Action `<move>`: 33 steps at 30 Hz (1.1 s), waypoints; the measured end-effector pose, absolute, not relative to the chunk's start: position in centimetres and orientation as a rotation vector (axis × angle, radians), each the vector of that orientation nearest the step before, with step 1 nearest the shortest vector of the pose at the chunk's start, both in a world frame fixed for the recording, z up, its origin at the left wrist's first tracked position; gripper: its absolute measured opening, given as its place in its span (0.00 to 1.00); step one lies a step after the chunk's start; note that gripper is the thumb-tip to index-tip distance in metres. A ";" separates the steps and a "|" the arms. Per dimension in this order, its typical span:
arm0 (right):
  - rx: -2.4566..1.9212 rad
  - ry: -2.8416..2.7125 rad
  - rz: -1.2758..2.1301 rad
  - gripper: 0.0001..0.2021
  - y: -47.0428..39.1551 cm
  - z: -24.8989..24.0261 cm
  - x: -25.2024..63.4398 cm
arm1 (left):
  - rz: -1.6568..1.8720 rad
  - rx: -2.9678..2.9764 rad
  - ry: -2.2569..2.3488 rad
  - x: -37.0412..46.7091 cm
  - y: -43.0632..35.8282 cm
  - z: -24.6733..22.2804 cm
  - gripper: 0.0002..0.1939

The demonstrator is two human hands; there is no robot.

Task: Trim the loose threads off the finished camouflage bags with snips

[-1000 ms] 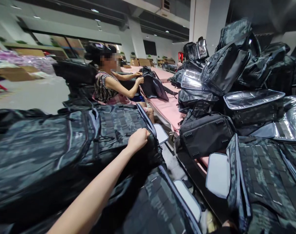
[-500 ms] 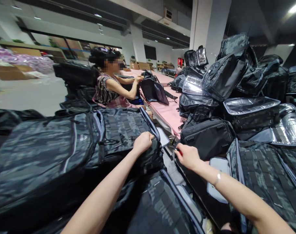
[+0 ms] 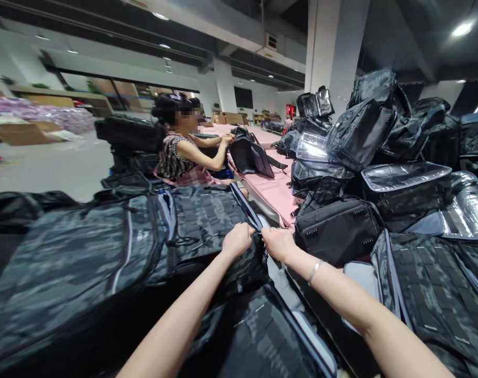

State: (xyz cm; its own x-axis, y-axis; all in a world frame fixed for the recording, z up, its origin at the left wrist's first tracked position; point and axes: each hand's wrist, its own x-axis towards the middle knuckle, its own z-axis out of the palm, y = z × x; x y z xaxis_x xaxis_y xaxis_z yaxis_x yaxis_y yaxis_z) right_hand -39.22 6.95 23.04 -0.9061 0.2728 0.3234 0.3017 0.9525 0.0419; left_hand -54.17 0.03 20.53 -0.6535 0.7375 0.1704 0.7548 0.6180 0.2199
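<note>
A dark camouflage backpack [image 3: 207,210] lies before me, its light-edged zipper opening [image 3: 242,202] running along the far right side. My left hand [image 3: 238,241] is closed on the backpack's edge at the end of this opening. Close beside it, nearly touching, my right hand [image 3: 278,242] is pinched at the same corner; what its fingers hold is too small to make out. A bracelet [image 3: 314,272] circles my right wrist. Below my hands lies another camouflage backpack [image 3: 262,336] with a pale-edged flap.
A person [image 3: 184,142] sits ahead, hands on an open black bag [image 3: 249,155] at a pink table [image 3: 270,186]. Backpacks are heaped on the right [image 3: 361,126]. A black bag [image 3: 337,228] lies near my right hand. A pillar [image 3: 335,47] rises behind.
My right hand has moved left from beside the black bag to the backpack's corner, next to my left hand. My left hand stays at the edge. The view has shifted slightly.
</note>
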 end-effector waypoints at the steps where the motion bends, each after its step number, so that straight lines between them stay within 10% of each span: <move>1: -0.424 -2.789 -0.137 0.10 7.0 23.1 -39.4 | -0.418 -1.277 -2.770 -54.2 0.0 20.5 0.14; 33: -0.482 -2.770 0.078 0.09 9.0 21.8 -39.6 | -0.890 -1.220 -2.665 -52.8 -1.0 20.7 0.12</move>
